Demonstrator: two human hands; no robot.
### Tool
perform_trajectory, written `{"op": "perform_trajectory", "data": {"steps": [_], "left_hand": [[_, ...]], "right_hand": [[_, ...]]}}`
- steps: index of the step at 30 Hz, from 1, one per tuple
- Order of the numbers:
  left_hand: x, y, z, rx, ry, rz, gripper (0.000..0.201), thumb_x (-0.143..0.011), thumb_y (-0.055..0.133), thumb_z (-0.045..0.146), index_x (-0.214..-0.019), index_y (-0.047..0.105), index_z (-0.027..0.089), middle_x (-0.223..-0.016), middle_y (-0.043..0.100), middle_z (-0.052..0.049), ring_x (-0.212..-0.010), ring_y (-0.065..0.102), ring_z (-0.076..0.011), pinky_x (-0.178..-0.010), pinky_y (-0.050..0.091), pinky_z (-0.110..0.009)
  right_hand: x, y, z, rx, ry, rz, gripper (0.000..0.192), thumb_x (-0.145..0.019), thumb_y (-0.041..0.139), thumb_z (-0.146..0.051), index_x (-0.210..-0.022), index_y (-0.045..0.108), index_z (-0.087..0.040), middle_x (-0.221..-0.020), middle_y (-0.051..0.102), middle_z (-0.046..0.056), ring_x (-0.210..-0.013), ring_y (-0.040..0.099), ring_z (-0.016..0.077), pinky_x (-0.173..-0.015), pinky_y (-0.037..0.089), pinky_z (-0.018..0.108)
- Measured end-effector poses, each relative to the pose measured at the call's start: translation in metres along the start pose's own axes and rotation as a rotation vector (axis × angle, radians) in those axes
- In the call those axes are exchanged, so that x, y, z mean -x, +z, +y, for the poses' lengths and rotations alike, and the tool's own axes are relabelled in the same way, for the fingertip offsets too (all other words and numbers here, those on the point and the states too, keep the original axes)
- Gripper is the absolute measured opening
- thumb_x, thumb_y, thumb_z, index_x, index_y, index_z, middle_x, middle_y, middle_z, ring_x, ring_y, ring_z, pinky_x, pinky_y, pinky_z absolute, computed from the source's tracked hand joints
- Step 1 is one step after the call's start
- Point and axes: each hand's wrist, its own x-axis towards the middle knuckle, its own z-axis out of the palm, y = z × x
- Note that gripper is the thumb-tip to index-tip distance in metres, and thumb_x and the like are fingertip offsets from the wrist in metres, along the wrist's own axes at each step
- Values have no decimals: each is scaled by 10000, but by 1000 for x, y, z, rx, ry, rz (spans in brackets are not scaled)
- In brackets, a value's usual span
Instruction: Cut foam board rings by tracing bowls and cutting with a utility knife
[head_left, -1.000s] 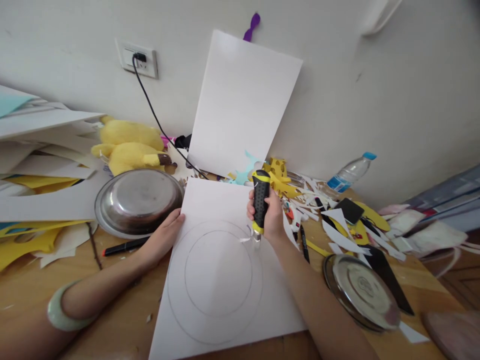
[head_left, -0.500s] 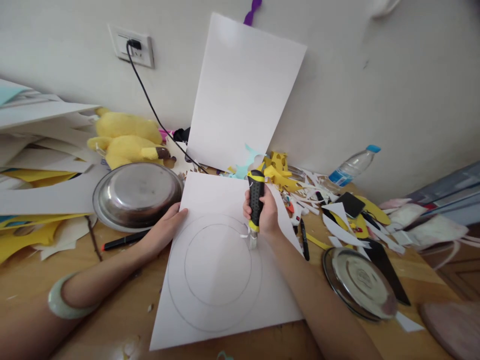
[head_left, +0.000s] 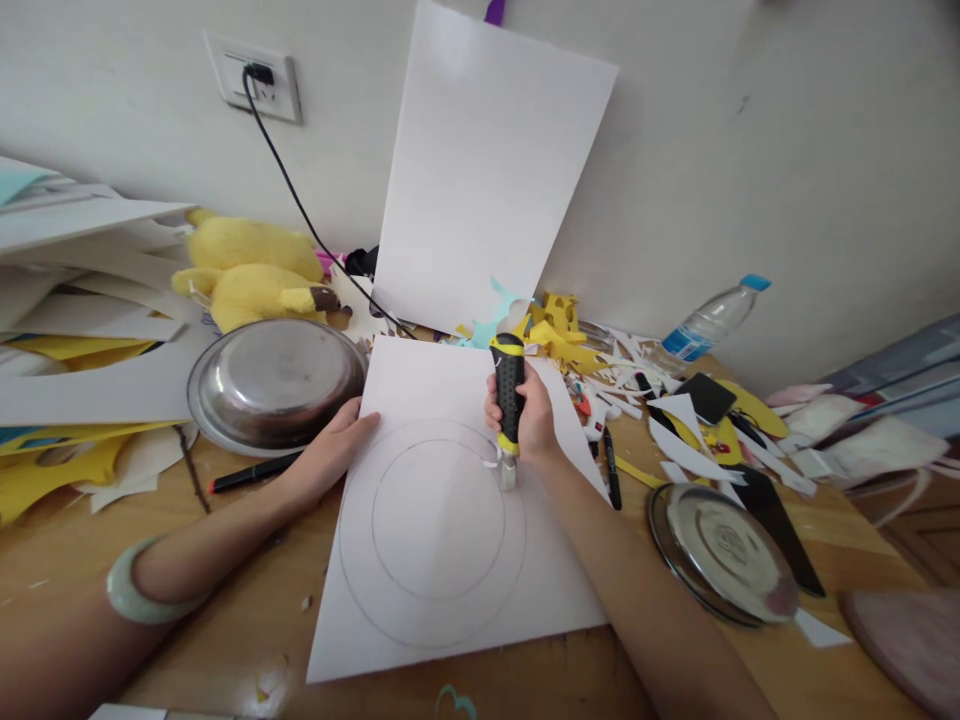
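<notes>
A white board, marked with two drawn circles, one inside the other, lies flat on the table. My right hand is closed around the black-and-yellow handle of a utility knife. The knife stands nearly upright, with its lower end at the board beside the upper right of the inner circle. A small white curl sits by the metal end. On the board's left edge, my left hand grips it with the thumb over the top; its other fingers are partly hidden.
An upturned metal basin and a marker lie left, near a yellow plush toy. Another white board leans on the wall. Paper scraps, a bottle, a black pen and a round metal dish lie right.
The whole view has shifted slightly. The knife stays near the same spot by the inner circle, and both hands keep their hold.
</notes>
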Motion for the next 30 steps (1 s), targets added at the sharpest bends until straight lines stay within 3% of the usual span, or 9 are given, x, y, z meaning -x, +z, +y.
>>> {"op": "perform_trajectory", "data": {"steps": [9, 16, 24, 30], "left_hand": [[-1, 0, -2, 17, 11, -8, 413, -778, 528, 412, -1105, 482, 163, -837, 606, -30, -740, 589, -192, -588, 464, -249], [1, 1, 1, -1, 18, 2, 464, -764, 541, 435, -1131, 485, 158, -929, 617, -52, -812, 593, -215, -623, 469, -263], [0, 1, 0, 58, -12, -11, 433, -762, 549, 428, -1109, 483, 176, -878, 623, -30, -741, 602, -196, -598, 471, -260], [-2, 1, -4, 44, -11, 38, 438, -775, 543, 415, -1141, 477, 183, -1047, 615, -63, -860, 608, -212, -654, 490, -262]], "right_hand": [[1, 0, 0, -31, 26, 3, 124, -650, 386, -234, -773, 373, -220, -682, 485, -39, -395, 402, 68, -323, 286, 189], [1, 1, 1, -22, 31, 14, 139, -634, 387, -234, -771, 373, -217, -681, 485, -39, -390, 398, 66, -320, 283, 190], [0, 1, 0, -2, 35, 18, 153, -627, 387, -240, -778, 375, -221, -679, 482, -42, -388, 393, 66, -318, 281, 190], [1, 0, 0, -1, 23, 6, 146, -634, 391, -239, -779, 376, -222, -684, 487, -42, -401, 403, 65, -324, 295, 186]]}}
